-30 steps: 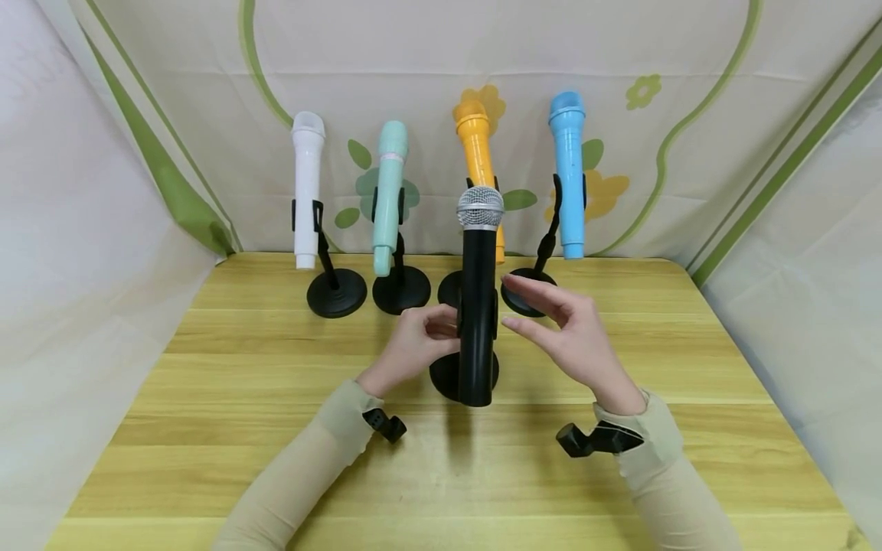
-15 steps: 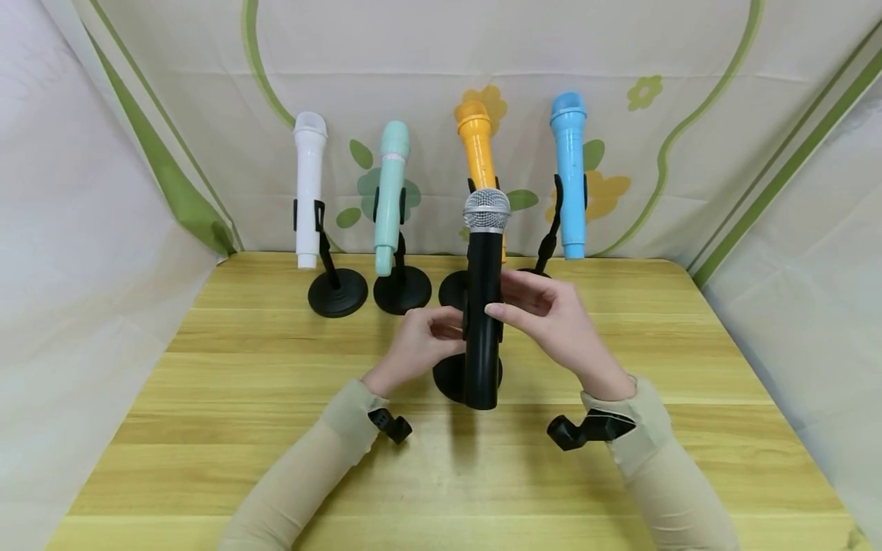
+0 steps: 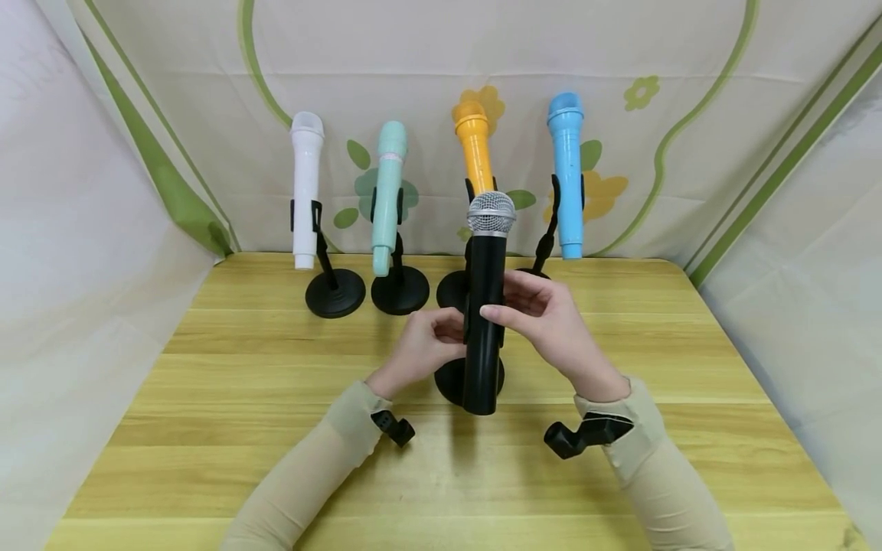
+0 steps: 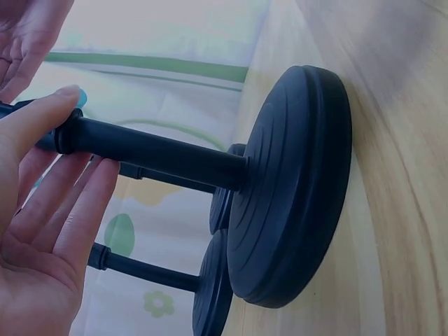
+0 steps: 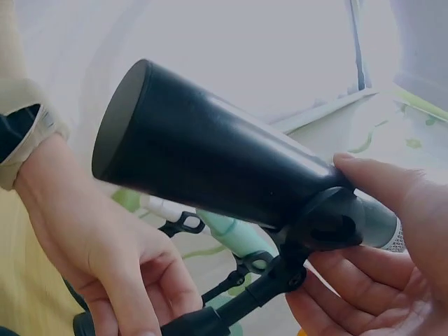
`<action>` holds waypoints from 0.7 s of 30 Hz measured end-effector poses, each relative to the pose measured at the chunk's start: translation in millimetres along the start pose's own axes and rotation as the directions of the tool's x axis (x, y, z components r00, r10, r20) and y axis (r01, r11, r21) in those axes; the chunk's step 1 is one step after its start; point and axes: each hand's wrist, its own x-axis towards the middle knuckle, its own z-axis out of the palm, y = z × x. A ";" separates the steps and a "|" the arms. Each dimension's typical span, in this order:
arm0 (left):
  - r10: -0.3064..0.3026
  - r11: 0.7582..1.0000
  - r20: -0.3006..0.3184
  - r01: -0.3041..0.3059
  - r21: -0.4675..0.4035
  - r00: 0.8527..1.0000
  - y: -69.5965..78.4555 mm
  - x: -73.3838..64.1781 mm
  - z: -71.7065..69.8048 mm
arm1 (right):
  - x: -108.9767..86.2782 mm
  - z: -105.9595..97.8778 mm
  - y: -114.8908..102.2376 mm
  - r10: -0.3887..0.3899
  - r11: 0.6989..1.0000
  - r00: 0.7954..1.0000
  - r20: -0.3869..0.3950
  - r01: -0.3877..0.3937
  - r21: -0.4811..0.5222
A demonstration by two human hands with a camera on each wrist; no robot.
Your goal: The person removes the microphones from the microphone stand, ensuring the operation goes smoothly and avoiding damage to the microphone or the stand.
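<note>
A black microphone (image 3: 485,321) with a silver mesh head lies tilted in the clip of a black desk stand (image 4: 287,189), whose round base rests on the table. My left hand (image 3: 422,344) grips the stand's post below the clip, thumb and fingers around it in the left wrist view. My right hand (image 3: 551,321) holds the microphone from the right, thumb on its upper side and fingers behind and below, by the clip (image 5: 332,220). In the head view the microphone hides part of those fingers and of the post.
Along the back of the wooden table (image 3: 276,428) stand a white microphone (image 3: 306,191), a mint green one, an orange microphone (image 3: 475,149) and a blue microphone (image 3: 568,176), each on a black stand. Behind them hangs a flowered cloth (image 3: 413,46); cloth walls flank both sides.
My right hand has moved left from beside the microphone and taken hold of it. The microphone and its stand have shifted slightly right. My left hand has kept its grip on the post.
</note>
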 end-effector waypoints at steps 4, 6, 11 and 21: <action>-0.002 1.000 -0.004 0.002 0.006 1.000 -1.3 0.6 0.6 | 1.0 1.2 -1.0 -0.013 1.000 1.000 -0.012 0.013 0.013; -0.004 1.000 -0.004 0.004 0.006 1.000 -2.3 0.9 0.8 | 1.9 1.4 -1.3 -0.026 1.000 1.000 -0.009 0.026 0.006; -0.014 1.000 -0.012 0.014 0.002 1.000 0.0 0.3 2.4 | 5.9 1.2 -1.7 -0.080 0.996 0.997 0.020 0.080 -0.029; 0.016 1.000 -0.024 -0.016 0.018 1.000 -3.2 0.4 2.7 | 10.3 0.4 -3.3 -0.132 0.989 0.990 0.047 0.135 -0.059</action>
